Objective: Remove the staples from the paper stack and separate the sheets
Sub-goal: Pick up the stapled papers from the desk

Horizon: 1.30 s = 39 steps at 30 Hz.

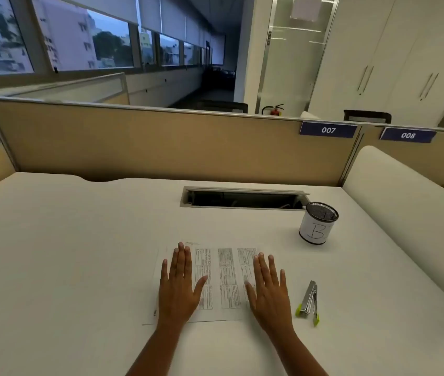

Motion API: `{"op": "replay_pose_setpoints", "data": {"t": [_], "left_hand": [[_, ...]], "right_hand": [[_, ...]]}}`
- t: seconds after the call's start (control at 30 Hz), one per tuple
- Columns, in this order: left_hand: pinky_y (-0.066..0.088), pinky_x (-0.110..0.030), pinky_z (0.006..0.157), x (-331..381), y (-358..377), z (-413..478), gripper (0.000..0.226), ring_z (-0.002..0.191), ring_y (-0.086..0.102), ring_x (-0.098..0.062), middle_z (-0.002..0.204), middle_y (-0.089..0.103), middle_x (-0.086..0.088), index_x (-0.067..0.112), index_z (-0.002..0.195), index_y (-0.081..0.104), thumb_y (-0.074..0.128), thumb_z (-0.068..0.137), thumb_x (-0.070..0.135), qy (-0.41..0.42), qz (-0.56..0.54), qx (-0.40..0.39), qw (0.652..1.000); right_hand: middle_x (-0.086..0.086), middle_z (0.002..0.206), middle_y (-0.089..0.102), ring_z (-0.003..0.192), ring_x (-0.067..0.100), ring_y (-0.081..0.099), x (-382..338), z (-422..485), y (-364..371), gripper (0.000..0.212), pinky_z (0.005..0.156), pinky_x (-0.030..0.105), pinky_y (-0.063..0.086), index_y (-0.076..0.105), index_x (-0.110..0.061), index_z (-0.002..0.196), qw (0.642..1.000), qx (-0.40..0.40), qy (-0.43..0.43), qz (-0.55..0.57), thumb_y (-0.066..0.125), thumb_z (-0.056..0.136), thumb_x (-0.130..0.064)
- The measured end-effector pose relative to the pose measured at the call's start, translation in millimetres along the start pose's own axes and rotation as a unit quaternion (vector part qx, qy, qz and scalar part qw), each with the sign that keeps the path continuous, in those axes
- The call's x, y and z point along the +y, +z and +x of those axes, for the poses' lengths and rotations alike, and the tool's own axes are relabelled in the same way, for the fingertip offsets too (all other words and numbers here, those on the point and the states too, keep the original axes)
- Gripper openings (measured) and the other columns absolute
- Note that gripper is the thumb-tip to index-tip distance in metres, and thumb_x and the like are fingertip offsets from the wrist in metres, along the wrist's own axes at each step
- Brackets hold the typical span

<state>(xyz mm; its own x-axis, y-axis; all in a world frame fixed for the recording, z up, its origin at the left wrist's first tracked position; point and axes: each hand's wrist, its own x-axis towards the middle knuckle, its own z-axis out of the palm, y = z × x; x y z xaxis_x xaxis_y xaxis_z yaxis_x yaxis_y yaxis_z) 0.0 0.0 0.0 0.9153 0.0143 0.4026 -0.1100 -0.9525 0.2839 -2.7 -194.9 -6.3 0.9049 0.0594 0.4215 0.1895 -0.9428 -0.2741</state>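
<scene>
A printed paper stack (226, 278) lies flat on the white desk in front of me. My left hand (178, 286) rests palm down on its left part, fingers spread, holding nothing. My right hand (269, 291) rests palm down on its right part in the same way. A metal staple remover with lime-green tips (309, 302) lies on the desk just right of my right hand, untouched. The staples are too small to make out.
A mesh pen cup marked "B" (318, 223) stands at the back right. An open cable slot (245, 198) is set into the desk behind the paper. Tan partition panels (161, 142) close the far edge; a white divider (405, 207) borders the right side.
</scene>
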Motion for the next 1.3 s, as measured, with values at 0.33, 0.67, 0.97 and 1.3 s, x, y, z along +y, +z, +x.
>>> {"op": "replay_pose_setpoints", "data": {"t": [0.33,0.67,0.97,1.3], "left_hand": [[-0.013,-0.029,0.114,-9.2,26.5,-11.8,0.109,0.141,0.008,-0.027,0.152,0.006,-0.011,0.007,0.138,0.0,-0.037,0.056,0.068,-0.085,-0.028,-0.079,0.993],[-0.001,-0.037,0.116,-12.3,30.3,-11.0,0.118,0.143,0.004,-0.021,0.154,0.006,-0.008,0.012,0.141,0.003,-0.042,0.046,0.068,-0.116,-0.003,-0.13,0.985],[0.001,-0.038,0.115,-11.2,29.9,-12.1,0.116,0.142,0.011,-0.023,0.153,0.013,-0.01,0.01,0.14,0.01,-0.034,0.052,0.072,-0.12,-0.024,-0.127,0.984],[0.001,-0.038,0.115,-11.1,28.7,-11.8,0.116,0.141,0.013,-0.024,0.152,0.015,-0.01,0.011,0.14,0.012,-0.033,0.053,0.073,-0.124,-0.032,-0.119,0.985]], "right_hand": [[0.003,0.155,-0.011,0.131,0.007,-0.029,13.7,-14.1,18.7,0.062,0.117,0.03,-0.002,-0.015,-0.012,0.138,0.983,-0.174,0.062,-0.016,0.014,0.095,-0.045],[0.009,0.156,0.003,0.144,0.023,-0.001,12.5,-10.1,22.4,0.057,0.118,0.035,0.003,0.01,-0.016,0.144,0.973,-0.198,0.119,-0.02,0.019,0.095,-0.044],[0.021,0.131,0.04,0.121,0.033,0.038,-0.5,27.7,-1.4,0.076,0.098,0.038,0.039,0.009,-0.009,0.143,0.94,-0.155,0.304,0.012,0.051,0.087,-0.038],[0.015,0.099,0.06,0.096,0.03,0.056,27.9,58.7,-12.5,0.048,0.08,0.036,0.047,0.05,0.004,0.107,0.862,-0.186,0.431,0.19,0.068,0.079,-0.031]]}}
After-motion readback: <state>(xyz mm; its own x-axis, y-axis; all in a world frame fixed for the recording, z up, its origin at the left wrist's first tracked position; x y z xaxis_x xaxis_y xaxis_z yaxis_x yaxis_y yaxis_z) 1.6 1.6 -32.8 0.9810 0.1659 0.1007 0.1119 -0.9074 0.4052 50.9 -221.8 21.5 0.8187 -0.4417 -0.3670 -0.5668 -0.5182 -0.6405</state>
